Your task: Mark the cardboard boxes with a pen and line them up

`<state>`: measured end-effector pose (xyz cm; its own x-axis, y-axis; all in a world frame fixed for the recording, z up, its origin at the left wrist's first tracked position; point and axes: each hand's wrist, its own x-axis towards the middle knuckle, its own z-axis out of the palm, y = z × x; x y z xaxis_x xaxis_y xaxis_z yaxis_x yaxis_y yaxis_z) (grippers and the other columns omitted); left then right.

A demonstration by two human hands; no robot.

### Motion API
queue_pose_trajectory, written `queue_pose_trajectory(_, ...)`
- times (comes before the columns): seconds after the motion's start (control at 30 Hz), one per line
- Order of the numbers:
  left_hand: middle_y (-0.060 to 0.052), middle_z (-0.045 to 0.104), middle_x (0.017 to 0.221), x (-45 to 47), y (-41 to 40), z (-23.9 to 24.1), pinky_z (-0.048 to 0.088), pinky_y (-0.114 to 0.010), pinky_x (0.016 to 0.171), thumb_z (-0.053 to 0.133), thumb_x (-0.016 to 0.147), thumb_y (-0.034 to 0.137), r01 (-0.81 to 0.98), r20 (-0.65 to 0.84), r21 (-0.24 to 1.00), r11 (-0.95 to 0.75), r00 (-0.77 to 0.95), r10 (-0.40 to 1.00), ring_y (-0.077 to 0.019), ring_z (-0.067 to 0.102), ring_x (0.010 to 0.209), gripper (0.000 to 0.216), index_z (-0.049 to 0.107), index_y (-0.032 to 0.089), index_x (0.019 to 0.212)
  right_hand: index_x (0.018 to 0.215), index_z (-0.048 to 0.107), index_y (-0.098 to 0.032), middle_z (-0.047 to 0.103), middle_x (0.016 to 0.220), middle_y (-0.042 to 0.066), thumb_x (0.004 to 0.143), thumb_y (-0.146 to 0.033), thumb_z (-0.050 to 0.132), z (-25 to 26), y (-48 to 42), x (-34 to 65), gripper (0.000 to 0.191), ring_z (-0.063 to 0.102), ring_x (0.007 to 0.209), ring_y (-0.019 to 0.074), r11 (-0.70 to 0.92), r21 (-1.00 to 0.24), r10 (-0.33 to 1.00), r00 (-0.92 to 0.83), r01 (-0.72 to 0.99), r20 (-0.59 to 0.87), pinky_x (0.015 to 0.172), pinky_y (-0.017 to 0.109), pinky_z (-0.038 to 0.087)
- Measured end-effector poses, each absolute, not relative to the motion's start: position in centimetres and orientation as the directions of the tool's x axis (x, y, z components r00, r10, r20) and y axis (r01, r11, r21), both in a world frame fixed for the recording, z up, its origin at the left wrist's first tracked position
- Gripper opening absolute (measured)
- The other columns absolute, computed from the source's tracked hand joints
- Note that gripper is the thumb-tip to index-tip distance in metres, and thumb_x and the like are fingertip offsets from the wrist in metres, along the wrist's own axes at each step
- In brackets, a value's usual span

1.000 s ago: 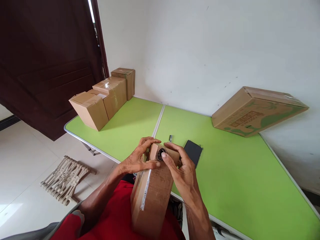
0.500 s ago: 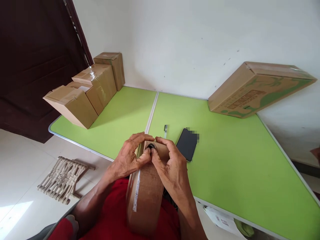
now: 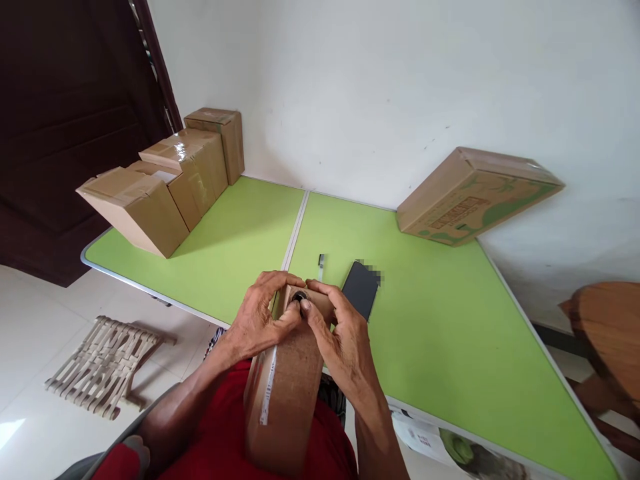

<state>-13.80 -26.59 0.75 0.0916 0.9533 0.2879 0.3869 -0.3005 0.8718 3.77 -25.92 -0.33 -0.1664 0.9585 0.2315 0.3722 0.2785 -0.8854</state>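
A long brown cardboard box (image 3: 287, 393) with a white label strip along its left side rests against my red shirt, its far end over the table edge. My left hand (image 3: 267, 313) grips that far end from the left, and my right hand (image 3: 343, 327) grips it from the right. Both hands have their fingers curled over the far edge. My thumbs meet at a dark round ring or opening (image 3: 299, 295) in the box's top face. I cannot tell what lies inside it, as the thumbs partly cover it.
A green folding table (image 3: 430, 347) carries a dark phone (image 3: 361, 288), a pen (image 3: 321, 265), several cardboard boxes (image 3: 150, 207) at the left and a printed carton (image 3: 465, 200) against the wall. On the floor stands a woven stool (image 3: 107, 363); a wooden seat (image 3: 613, 327) is at the right.
The view has shifted slightly right, bringing the wooden seat into sight. Both hands stay on the box's far end, with the thumbs still at the round opening.
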Motion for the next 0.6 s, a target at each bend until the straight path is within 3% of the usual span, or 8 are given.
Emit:
queue_pose_trajectory(0.4, -0.008, 0.074, 0.124, -13.0, -26.7, -0.6, 0.049, -0.045, 0.111, 0.056, 0.088, 0.013, 0.359, 0.355, 0.866, -0.347, 0.046, 0.934, -0.0276, 0.063, 0.124, 0.035, 0.067, 0.023, 0.12, 0.131, 0.061, -0.025, 0.073, 0.134, 0.012, 0.107, -0.046, 0.055, -1.3, -26.2, 3.1, 0.033, 0.07, 0.125, 0.0278, 0.304, -0.868, 0.952, -0.153, 0.393, 0.265, 0.11, 0.046, 0.055)
queue_pose_trajectory(0.6, -0.009, 0.072, 0.128, -13.3, -27.1, -0.9, 0.046, -0.045, 0.111, 0.056, 0.091, 0.016, 0.338, 0.34, 0.879, -0.336, 0.049, 0.939, -0.0283, 0.062, 0.125, 0.033, 0.064, 0.023, 0.123, 0.144, 0.054, -0.022, 0.065, 0.149, 0.015, 0.108, -0.051, 0.051, -2.4, -26.4, 2.8, 0.046, 0.061, 0.14, 0.0275, 0.266, -0.892, 0.964, -0.124, 0.366, 0.236, 0.117, 0.048, 0.05)
